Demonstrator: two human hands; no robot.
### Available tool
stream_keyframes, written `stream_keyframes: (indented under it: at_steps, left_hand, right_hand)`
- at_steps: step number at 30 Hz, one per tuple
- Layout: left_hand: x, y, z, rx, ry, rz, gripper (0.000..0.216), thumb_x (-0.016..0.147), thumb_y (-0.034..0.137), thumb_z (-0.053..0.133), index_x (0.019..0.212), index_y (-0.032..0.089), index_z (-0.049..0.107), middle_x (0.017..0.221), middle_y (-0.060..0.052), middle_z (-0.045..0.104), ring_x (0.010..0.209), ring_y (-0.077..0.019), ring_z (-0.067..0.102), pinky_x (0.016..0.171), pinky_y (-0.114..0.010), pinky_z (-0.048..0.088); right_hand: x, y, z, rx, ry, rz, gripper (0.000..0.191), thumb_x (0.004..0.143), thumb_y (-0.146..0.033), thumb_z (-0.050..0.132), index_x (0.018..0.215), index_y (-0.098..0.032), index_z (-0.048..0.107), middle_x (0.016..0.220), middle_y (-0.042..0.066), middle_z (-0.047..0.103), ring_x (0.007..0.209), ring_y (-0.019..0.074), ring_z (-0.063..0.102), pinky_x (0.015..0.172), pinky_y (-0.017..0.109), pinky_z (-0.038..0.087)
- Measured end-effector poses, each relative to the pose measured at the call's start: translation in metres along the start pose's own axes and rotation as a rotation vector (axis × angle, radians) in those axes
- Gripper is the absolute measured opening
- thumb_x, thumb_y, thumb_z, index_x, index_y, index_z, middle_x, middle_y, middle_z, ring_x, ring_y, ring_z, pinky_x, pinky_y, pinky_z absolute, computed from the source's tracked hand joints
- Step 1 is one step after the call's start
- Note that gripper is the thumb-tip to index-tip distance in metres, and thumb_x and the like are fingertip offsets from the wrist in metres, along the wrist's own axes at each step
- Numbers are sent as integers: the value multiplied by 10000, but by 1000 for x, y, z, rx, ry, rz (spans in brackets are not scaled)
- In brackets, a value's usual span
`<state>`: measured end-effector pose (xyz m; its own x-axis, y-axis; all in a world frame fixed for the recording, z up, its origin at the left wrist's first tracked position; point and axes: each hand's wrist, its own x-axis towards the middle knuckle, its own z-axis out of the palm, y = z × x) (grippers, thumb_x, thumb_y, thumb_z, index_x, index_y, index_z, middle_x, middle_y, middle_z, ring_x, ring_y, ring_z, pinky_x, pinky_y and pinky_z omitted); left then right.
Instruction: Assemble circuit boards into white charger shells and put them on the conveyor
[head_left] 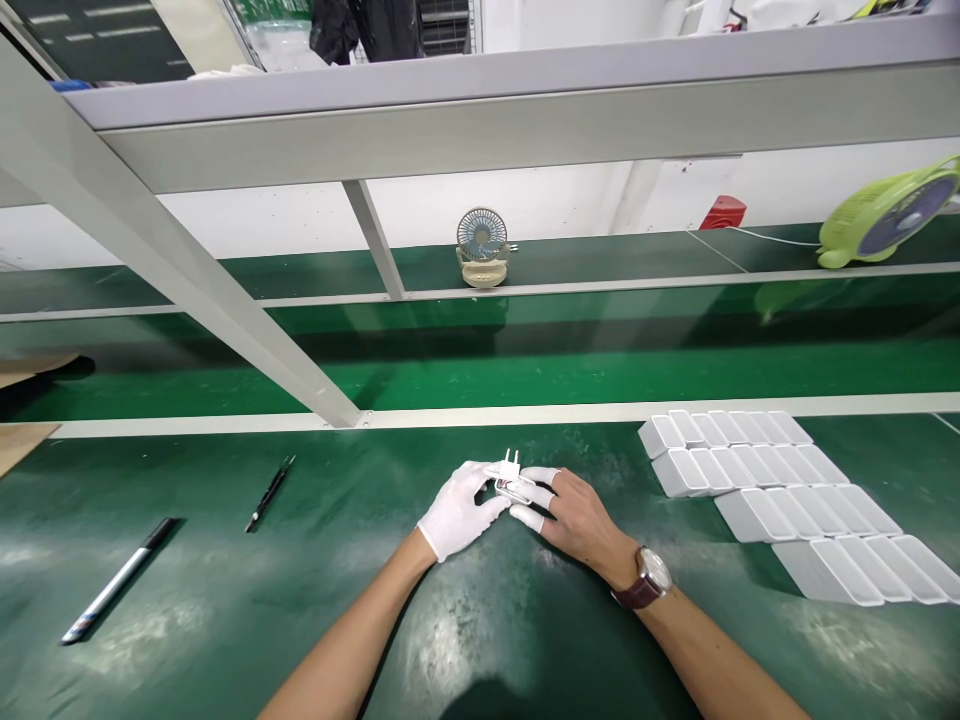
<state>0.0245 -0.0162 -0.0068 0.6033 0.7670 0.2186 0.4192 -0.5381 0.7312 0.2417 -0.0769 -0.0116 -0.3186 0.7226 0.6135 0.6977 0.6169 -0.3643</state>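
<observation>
Both hands (461, 510) (581, 515) hold a white plug (509, 470) (two-pronged).

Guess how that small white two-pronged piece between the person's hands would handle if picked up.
The two-pronged piece is probably stiff, since its prongs stand out straight. It looks light, being small and held at the fingertips of the left hand and right hand. Its thin prongs might catch if pushed.
</observation>
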Motion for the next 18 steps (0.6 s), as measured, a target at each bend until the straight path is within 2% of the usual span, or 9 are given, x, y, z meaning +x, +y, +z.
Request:
stream_keyframes:
  at_steps: [8,15,18]
  left_hand:
    - [1,0,0,-10,0,3,312,877,273,689,1185,274,643,1196,-18,668,1127,-192,591,1012,-380,477]
    - [1,4,-2,-74,0,-79,357,869,275,693,1218,264,623,1171,-43,650,1097,-203,604,994,-399,495]
    - [1,5,-2,-75,-9,-71,364,869,263,690,1226,265,615,1164,-45,640,1094,-200,599,997,-394,491]
  right_hand:
    - [-5,4,4,76,13,98,467,877,-322,710,1288,-201,523,1132,121,681,1048,255,654,870,418,573]
    - [-8,5,7,50,3,39,454,881,-294,702,1289,-215,518,1188,129,667,1091,270,645,879,436,573]
    - [-7,5,7,42,13,42,454,877,-291,706,1284,-214,521,1191,132,666,1088,271,647,879,436,574]
